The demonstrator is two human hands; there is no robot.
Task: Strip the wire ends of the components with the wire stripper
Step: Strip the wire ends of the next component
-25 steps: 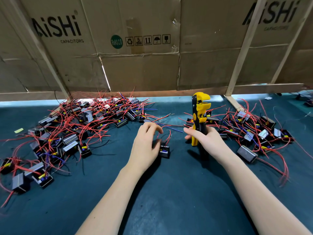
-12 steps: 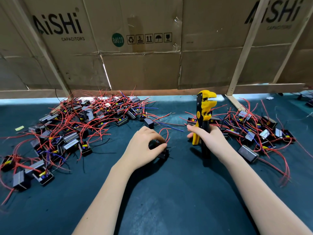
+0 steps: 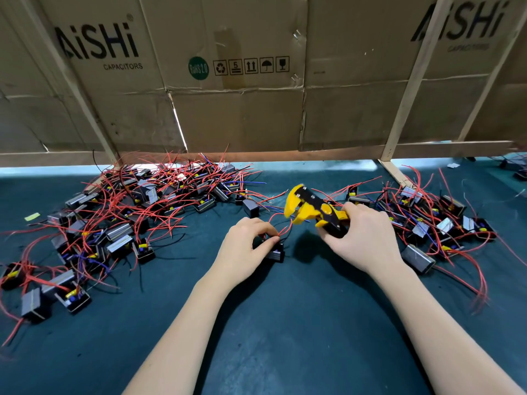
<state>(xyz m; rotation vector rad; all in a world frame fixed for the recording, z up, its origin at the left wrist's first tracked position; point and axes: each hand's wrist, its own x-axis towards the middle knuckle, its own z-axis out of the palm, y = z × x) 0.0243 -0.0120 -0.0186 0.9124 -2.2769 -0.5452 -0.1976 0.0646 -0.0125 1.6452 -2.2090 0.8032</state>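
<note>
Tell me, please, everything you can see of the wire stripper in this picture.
The wire stripper is yellow and black, plastic-looking with a black plate along its head. The right hand grips its handles. It is tilted, head pointing up-left toward the red wires of the component the left hand holds. Its jaws stand open, and no wire is visibly between them. The head is motion-blurred.

The bench (image 3: 285, 323) wears a matt dark-teal mat. The wire stripper (image 3: 313, 213) is smooth yellow and black plastic. Behind stand creased brown cardboard sheets (image 3: 242, 115) on bare wooden battens (image 3: 410, 81). The components (image 3: 119, 240) show dull grey metal faces.
</note>
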